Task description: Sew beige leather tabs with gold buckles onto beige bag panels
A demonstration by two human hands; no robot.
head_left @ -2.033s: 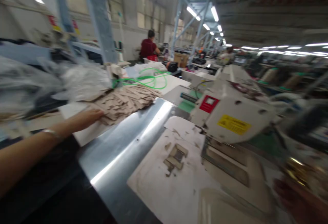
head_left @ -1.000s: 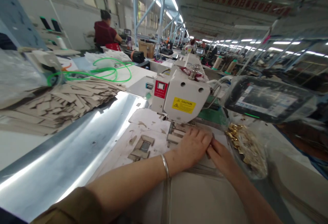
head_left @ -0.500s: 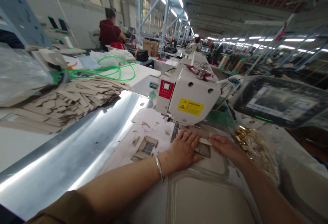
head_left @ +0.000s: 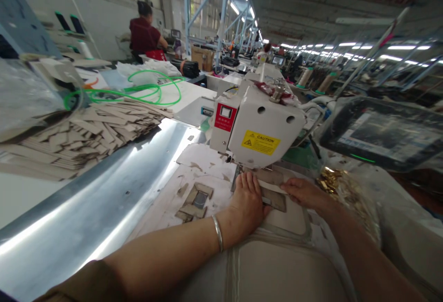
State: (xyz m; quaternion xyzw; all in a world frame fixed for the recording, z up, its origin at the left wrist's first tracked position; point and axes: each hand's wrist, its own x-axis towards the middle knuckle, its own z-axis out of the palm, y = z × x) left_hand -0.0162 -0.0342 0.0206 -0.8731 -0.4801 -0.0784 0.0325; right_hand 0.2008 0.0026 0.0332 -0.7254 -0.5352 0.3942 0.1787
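My left hand (head_left: 247, 203), with a silver bangle at the wrist, lies flat on a beige panel (head_left: 292, 219) below the head of a white sewing machine (head_left: 265, 124). Its fingers are stretched out, side by side. At the panel's far right, my right hand (head_left: 306, 194) pinches the end of a narrow beige strip (head_left: 270, 183) with thumb and fingers. Between the hands is a rectangular cut-out (head_left: 277, 199) with a darker inside. The needle area is mostly hidden behind the machine head and my left fingers. Nearer me rests a stack of beige panels (head_left: 284, 269).
A heap of beige strips (head_left: 93, 131) lies at left beside a shiny metal plate (head_left: 128, 191). Green tubing (head_left: 155, 92) coils behind it. On the right are a plastic-wrapped screen (head_left: 380, 131) and a bag of gold-coloured metal pieces (head_left: 332, 182). A co-worker (head_left: 145, 32) sits far back.
The fingers of my left hand have drawn together and shifted left, uncovering more of the cut-out and strip. My right hand keeps its pinch near the same spot. The view has shifted slightly.
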